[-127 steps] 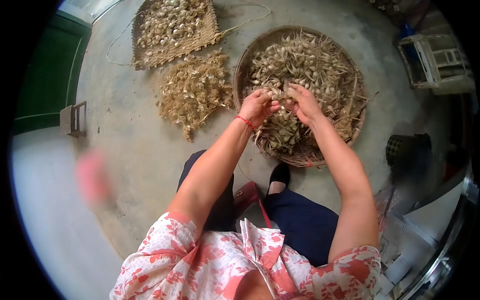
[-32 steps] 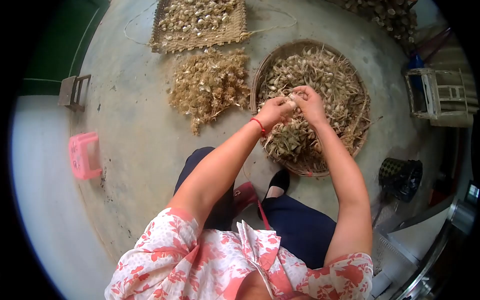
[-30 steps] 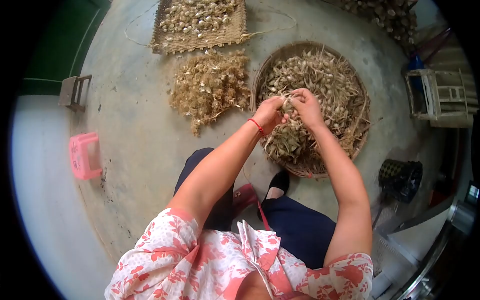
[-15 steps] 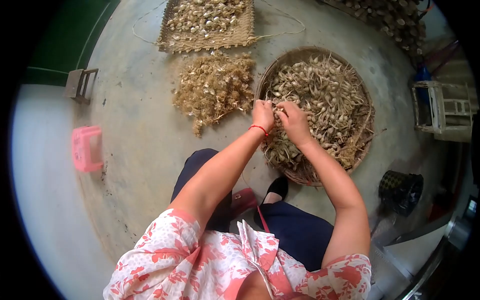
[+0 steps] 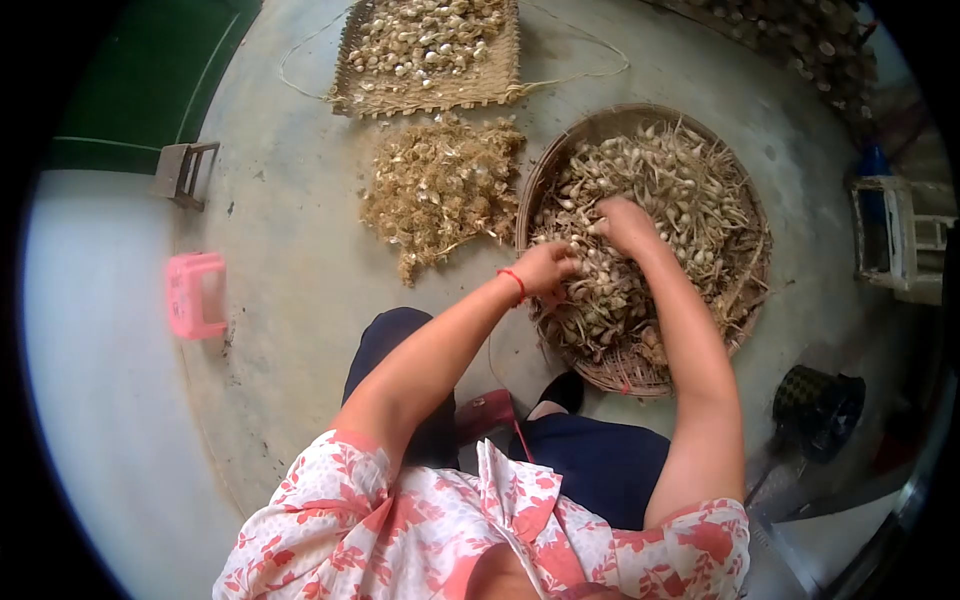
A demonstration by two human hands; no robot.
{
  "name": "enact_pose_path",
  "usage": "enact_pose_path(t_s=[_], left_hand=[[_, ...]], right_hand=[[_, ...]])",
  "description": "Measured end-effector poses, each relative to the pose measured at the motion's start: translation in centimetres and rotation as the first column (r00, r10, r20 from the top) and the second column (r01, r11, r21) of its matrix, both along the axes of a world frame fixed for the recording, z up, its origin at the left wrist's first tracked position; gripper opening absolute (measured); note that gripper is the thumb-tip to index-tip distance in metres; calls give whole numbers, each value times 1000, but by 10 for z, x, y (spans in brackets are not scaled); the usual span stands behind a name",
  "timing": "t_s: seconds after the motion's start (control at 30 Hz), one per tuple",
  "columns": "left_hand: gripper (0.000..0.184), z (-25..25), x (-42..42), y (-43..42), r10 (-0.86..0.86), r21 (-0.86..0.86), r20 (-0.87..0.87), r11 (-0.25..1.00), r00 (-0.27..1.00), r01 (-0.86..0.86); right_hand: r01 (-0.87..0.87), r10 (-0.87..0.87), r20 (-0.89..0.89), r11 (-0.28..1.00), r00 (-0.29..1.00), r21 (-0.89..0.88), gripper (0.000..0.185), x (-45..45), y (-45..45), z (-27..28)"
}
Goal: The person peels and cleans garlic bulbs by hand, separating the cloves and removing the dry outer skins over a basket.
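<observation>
A round woven basket (image 5: 527,200) in front of me holds a heap of small dried bulbs with stems (image 5: 690,180), garlic-like in shape. My left hand (image 5: 548,270), with a red cord on its wrist, is at the basket's near left side. Its fingers are bent and apart over the bulbs, and no bulb shows clearly in them. Deeper in the heap, my right hand (image 5: 627,228) has its fingertips closed at a pale bulb; part of the fingers is hidden. Loose dry stems lie around both hands.
Left of the basket, a pile of dry roots and skins (image 5: 440,190) lies on the concrete floor. Behind it is a square woven tray (image 5: 480,88) of trimmed bulbs with a cord. A pink stool (image 5: 190,295), wooden stool (image 5: 182,175) and dark bin (image 5: 815,410) stand around.
My hands were together at the basket's left rim. Now they are apart: the left has dropped nearer me, and the right has moved right into the heap. The view has shifted slightly.
</observation>
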State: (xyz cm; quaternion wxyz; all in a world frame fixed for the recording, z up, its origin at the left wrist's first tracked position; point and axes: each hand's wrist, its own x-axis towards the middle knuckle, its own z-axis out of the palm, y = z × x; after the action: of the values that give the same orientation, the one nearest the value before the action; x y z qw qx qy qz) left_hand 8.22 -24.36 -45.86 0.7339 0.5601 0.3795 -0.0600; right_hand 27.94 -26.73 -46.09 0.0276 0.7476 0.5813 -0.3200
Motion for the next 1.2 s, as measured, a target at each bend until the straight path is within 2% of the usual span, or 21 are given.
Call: enact_pose_path(t_s=[0.03,0.07,0.13,0.23,0.3,0.37,0.4,0.43,0.5,0.57,0.6,0.63,0.7,0.73,0.77,0.83,0.87,0.97,1.07,1.17,1.2], left_hand=[[30,-6,-3,-3,-107,108,12,989,994,105],[30,-12,-5,0,-102,108,-1,989,995,101],[30,-18,-12,4,-51,181,7,982,999,49],[29,-10,-21,19,49,70,-79,997,996,-44],[27,-7,-25,24,84,62,-112,995,990,-77],[26,-10,-26,29,143,75,-108,988,984,-135],[24,-13,-23,31,182,34,-88,983,979,-180],[24,-14,-20,33,180,29,-83,984,980,-178],[22,-15,-12,32,327,-128,-34,936,944,-329],[24,-12,-6,31,311,-173,-12,935,950,-308],[26,-9,-4,30,312,-227,34,928,950,-296],[29,-9,-1,28,316,-280,79,917,945,-283],[32,-1,8,22,354,-347,138,892,925,-290],[35,3,13,18,401,-404,188,864,897,-301],[35,7,17,16,403,-411,190,861,895,-300],[39,10,23,9,539,-627,241,721,807,-295],[36,11,24,8,540,-621,254,727,803,-292],[30,4,27,6,503,-604,276,753,819,-260],[17,-9,25,4,528,-543,200,761,825,-355],[10,-17,22,6,582,-502,95,729,807,-466],[10,-17,19,7,492,-416,33,798,870,-436]], right_hand=[[73,-89,69,977,994,198,39,-3,9,-6],[71,-84,55,977,995,199,39,-8,20,-12],[18,-138,273,916,952,401,43,-21,36,-28],[-101,-39,449,953,893,285,38,-38,42,-54],[-207,58,446,933,893,293,30,-27,34,-54],[-201,140,294,961,946,189,22,-8,27,-57],[161,-157,-39,934,987,320,17,-3,17,-58],[272,-281,-18,912,960,308,18,14,18,-81],[513,-445,-302,833,843,206,24,35,15,-55],[663,-518,-506,732,690,156,30,50,8,-34],[768,-567,-625,636,536,82,37,46,1,-18],[771,-575,-616,631,538,84,37,41,-5,1],[767,-578,-727,632,370,-112,40,30,-13,29],[724,-567,-665,688,486,-57,40,24,-18,40],[724,-570,-659,688,490,-57,40,20,-22,43],[600,-458,-722,796,519,-74,35,14,-33,48],[600,-377,-722,798,580,65,33,2,-39,50],[479,-390,-645,877,658,-42,37,-9,-48,43],[550,-466,-669,829,579,-102,42,-19,-51,39],[594,-491,-600,804,632,-32,43,-14,-53,21],[651,-513,-654,758,556,-42,37,-14,-55,14]])
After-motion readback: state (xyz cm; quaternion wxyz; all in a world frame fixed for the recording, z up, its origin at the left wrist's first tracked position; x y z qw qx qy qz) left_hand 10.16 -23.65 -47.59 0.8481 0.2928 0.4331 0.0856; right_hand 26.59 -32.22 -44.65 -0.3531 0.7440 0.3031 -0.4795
